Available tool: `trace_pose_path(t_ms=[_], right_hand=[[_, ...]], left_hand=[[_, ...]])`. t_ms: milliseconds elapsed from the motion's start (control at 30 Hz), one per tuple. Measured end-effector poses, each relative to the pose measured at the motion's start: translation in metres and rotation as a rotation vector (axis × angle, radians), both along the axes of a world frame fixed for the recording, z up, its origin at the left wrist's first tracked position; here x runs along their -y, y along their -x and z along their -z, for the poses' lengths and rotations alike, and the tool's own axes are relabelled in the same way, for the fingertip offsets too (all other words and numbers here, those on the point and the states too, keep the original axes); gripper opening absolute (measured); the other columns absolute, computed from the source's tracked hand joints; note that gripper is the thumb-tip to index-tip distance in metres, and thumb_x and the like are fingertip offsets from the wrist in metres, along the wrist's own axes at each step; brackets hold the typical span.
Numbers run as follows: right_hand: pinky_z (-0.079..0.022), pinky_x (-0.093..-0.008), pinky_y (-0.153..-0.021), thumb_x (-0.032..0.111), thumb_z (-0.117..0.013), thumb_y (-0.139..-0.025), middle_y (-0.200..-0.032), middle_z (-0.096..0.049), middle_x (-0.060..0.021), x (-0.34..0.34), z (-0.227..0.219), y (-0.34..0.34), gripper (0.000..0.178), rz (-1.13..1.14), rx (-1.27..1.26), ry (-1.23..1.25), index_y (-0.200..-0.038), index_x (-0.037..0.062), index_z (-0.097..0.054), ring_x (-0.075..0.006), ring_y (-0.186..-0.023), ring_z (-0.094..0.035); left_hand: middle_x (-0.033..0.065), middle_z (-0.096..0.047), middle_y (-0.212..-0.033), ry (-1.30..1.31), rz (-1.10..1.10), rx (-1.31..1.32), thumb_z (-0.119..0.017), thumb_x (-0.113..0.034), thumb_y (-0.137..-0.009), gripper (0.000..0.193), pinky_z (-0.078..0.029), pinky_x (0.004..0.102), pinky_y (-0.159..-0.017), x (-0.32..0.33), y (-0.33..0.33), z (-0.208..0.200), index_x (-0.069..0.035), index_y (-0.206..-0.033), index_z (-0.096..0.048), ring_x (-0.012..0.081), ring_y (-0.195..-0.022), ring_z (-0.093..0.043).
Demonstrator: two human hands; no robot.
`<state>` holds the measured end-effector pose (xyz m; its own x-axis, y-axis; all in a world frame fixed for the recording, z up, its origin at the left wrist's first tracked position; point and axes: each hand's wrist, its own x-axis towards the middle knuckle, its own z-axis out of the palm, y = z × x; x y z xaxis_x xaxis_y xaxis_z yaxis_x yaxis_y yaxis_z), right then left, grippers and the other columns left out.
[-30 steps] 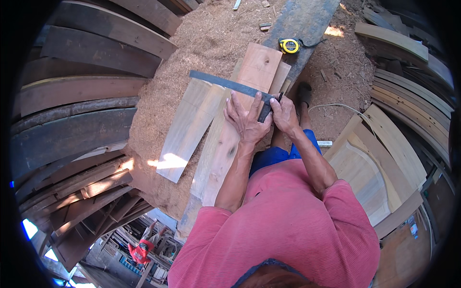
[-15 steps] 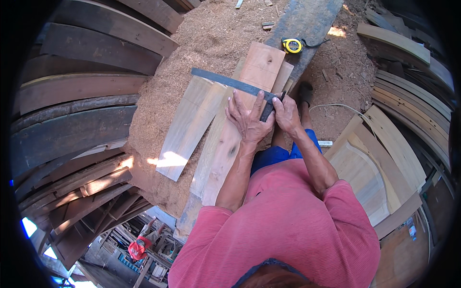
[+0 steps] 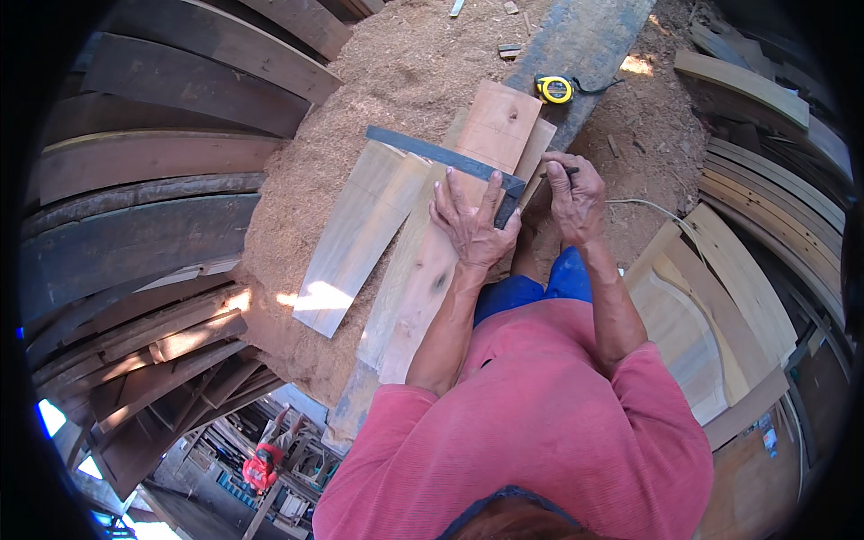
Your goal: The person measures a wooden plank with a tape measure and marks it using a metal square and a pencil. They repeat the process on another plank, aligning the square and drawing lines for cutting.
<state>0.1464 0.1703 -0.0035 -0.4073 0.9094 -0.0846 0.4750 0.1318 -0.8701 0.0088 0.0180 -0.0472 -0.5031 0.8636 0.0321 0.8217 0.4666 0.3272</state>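
Observation:
My left hand (image 3: 474, 232) lies spread over the planks, its fingers stretched out, pressing a dark grey try square (image 3: 436, 153). The square's long arm crosses a reddish board (image 3: 497, 115) with a knot and faint lines on it; its short arm is beside my left thumb. My right hand (image 3: 580, 205) is raised just right of the square, closed on a thin dark pencil (image 3: 571, 170) that shows only in part. Under and beside the reddish board are longer pale planks (image 3: 423, 301). A tapered plank (image 3: 355, 229) lies to the left.
A yellow tape measure (image 3: 555, 89) lies on the worn bench board (image 3: 583, 45) beyond my hands. Sawdust (image 3: 292, 202) spreads around. Stacked planks (image 3: 148, 162) line the left, and curved panels (image 3: 679, 315) lean at right. A person in red (image 3: 261, 468) is at lower left.
My right hand has moved right, away from the square's corner, with the pencil in it. My left hand and the square stay in place on the board.

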Motion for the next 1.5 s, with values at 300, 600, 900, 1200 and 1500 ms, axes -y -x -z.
trace_pose_path(t_ms=[300, 600, 900, 1200, 1500], right_hand=[[-0.057, -0.039, -0.089, 0.021, -0.074, -0.105, -0.105, -0.077, -0.0168, -0.011, -0.005, 0.009, 0.024, -0.188, -0.205, 0.223, -0.116, 0.001, -0.08, -0.0295, -0.1, -0.073], [-0.054, -0.0492, -0.087, 0.02, -0.072, -0.1, -0.094, -0.071, -0.0152, -0.026, -0.019, 0.01, 0.017, -0.458, 0.115, -0.145, -0.106, 0.005, -0.078, -0.0367, -0.095, -0.067], [-0.056, -0.0639, -0.084, 0.032, -0.062, -0.108, -0.09, -0.074, -0.0337, 0.016, 0.024, 0.013, 0.032, -0.339, 0.424, 0.15, -0.115, 0.0019, -0.071, -0.0525, -0.088, -0.074], [-0.058, -0.0433, -0.083, 0.021, -0.054, -0.111, -0.093, -0.079, -0.0166, 0.0, 0.068, -0.01, 0.03, 0.159, -0.265, 0.451, -0.106, -0.0021, -0.073, -0.0289, -0.087, -0.076], [-0.046, -0.0271, -0.066, 0.042, -0.054, -0.118, -0.091, -0.065, 0.0025, -0.106, 0.0, -0.089, 0.037, 0.596, -0.501, 0.123, -0.113, 0.0085, -0.069, -0.0068, -0.076, -0.057]], left_hand=[[0.0348, -0.025, -0.174, 0.0, 0.006, -0.056, -0.083, -0.053, -0.082, 0.078, -0.024, 0.0774, -0.119, -0.002, -0.001, -0.003, -0.042, -0.156, -0.062, 0.0624, -0.153, -0.026], [0.0348, -0.025, -0.174, -0.008, -0.011, -0.011, -0.082, -0.052, -0.082, 0.074, -0.021, 0.078, -0.119, -0.003, -0.002, -0.003, -0.039, -0.153, -0.064, 0.0622, -0.154, -0.023], [0.0356, -0.02, -0.176, 0.027, -0.029, 0.034, -0.085, -0.05, -0.078, 0.085, -0.015, 0.0827, -0.12, -0.002, -0.002, 0.003, -0.043, -0.158, -0.058, 0.0637, -0.157, -0.018], [0.0408, -0.006, -0.175, 0.379, -0.237, 0.131, -0.088, -0.068, -0.078, 0.132, -0.003, 0.0768, -0.126, 0.065, -0.001, -0.023, -0.022, -0.179, -0.016, 0.0586, -0.164, -0.002], [0.0327, -0.041, -0.149, 0.558, -0.249, 0.174, -0.102, -0.045, -0.065, 0.15, -0.03, 0.0642, -0.117, 0.122, 0.009, -0.04, -0.017, -0.179, -0.01, 0.0482, -0.134, -0.041]])
